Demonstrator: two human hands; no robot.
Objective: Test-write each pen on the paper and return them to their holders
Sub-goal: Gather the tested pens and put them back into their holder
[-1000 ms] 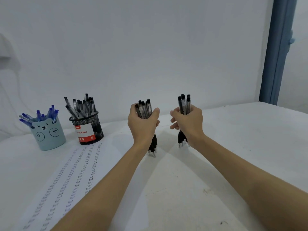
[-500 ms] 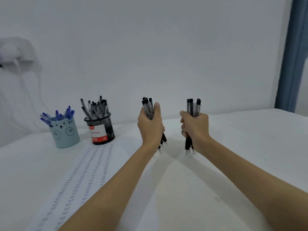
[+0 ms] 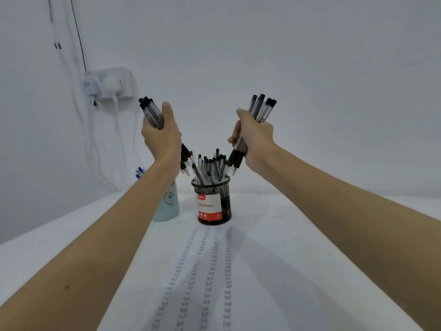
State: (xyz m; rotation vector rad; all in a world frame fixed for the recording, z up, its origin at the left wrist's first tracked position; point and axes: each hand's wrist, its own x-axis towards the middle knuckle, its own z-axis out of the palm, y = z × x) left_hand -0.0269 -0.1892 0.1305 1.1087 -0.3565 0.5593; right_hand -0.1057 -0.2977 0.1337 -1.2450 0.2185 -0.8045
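Head view: two bundles of slim clear-barrelled black pens, tips down. Left hand grips one bundle, right hand grips the other, both raised over the black wire-mesh holder, itself crowded with black pens. Beside it, touching or not unclear, a smooth pale-blue cup holds blue pens. Paper with rows of marks lies flat on the white table.

The red-and-white label on the black mesh holder is showing the words "Ball Pens", blurred but just legible, while its smaller print and the rows of marks on the paper are staying too blurred to read.
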